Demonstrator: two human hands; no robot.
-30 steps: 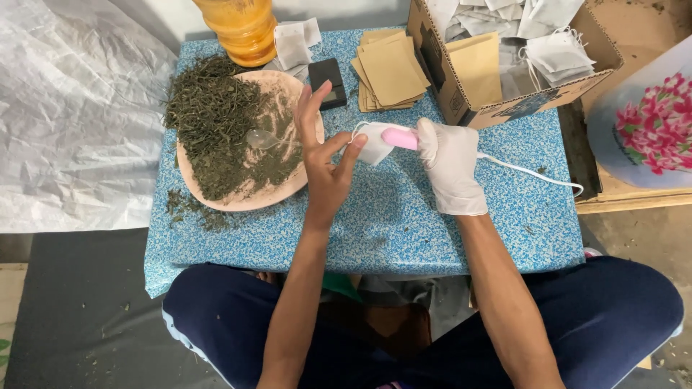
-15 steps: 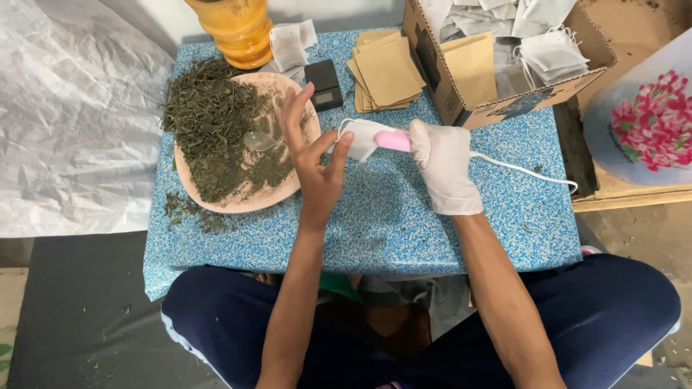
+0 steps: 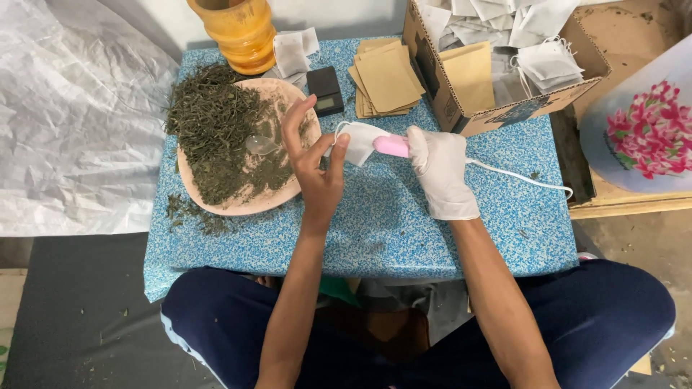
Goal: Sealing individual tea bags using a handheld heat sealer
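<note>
White filter paper, thin and limp: that is what the small tea bag is made of, and in the head view you are holding it just above the middle of the blue speckled tabletop, a little toward its far edge. Judging by its look, it is weighing almost nothing, creasing at any squeeze and tearing easily, so the safest hold is at its edge or corner, lightly, with fingertips only. Your left hand, bare, is cupping up with fingers spread, its grip loose around the bag's near-left side. Your right hand, gloved in white, is closing its grip on a pink handheld tool whose tip is meeting the bag; a white cord is trailing from it toward the right edge and may drag.

Just left of your left hand, a pink plate is carrying a heap of dried green leaves and a clear spoon; crumbs are lying loose near the left edge. Along the far edge, an orange jar, a small black scale and a stack of tan paper envelopes are standing close together. At the far right corner, a cardboard box is holding more bags and envelopes, crowding the tool's side.
</note>
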